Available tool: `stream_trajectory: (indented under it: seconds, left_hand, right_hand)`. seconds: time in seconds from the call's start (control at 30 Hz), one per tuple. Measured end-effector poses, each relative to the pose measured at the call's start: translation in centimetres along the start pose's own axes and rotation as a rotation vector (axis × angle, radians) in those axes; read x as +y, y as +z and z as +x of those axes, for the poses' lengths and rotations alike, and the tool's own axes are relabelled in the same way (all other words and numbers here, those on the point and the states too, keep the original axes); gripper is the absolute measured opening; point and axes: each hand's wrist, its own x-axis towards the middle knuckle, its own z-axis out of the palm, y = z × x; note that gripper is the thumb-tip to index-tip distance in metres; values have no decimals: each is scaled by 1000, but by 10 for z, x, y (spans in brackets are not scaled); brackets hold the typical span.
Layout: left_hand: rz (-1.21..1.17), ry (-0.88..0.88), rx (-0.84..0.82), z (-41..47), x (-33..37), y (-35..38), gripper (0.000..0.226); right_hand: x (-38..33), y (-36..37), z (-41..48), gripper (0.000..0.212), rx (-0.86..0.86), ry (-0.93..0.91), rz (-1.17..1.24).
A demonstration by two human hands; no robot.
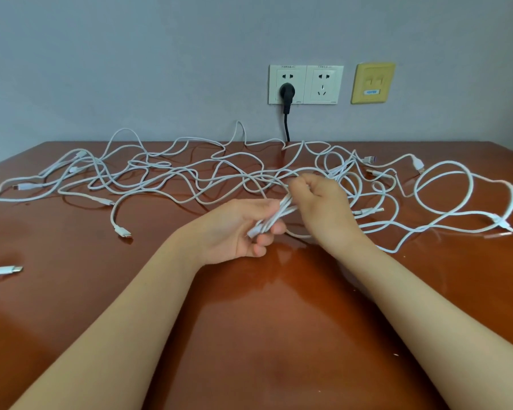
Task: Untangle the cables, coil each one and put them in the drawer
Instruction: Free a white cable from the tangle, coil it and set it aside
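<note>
Several white USB cables (172,176) lie tangled across the far half of the brown table (264,306). My left hand (237,232) grips a folded bundle of white cable strands (274,217) just above the table's middle. My right hand (323,205) holds the bundle's upper end with curled fingers, close against the left hand. More loops of white cable (444,199) spread out to the right, ending in a plug (501,224). No drawer is in view.
A loose cable end (122,230) lies left of my hands, and another connector (6,270) sits at the left edge. A black plug (287,91) sits in a wall socket behind the table, its cord dropping behind the table's back edge. A yellowed wall plate (373,83) is to the right.
</note>
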Motion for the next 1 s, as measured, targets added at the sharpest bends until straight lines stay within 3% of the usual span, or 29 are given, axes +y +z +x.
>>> stream_trajectory:
  seconds: [0.13,0.33,0.43,0.53,0.67,0.87,1.0]
  left_hand:
    - [15,-32,9,0,-5,2,31]
    - [112,-28,39,1,-5,10,21]
    - [164,-19,68,1,-6,15,35]
    - [265,-15,108,2,-5,20,21]
    - [336,-11,153,3,-4,25,21]
    - [221,-83,163,4,0,29,20]
    - [97,-95,147,4,0,28,40]
  right_hand:
    - [4,-4,0,42,8,-29,-92]
    - [3,-6,-3,43,30,-63,-241]
    - [4,-7,-4,42,33,-61,-289]
    - [5,-7,-4,40,33,-53,-309]
    - [4,-6,-4,37,32,-56,-325]
    - [4,-5,-4,34,30,-41,-352]
    - [4,-7,-3,39,37,-30,-306]
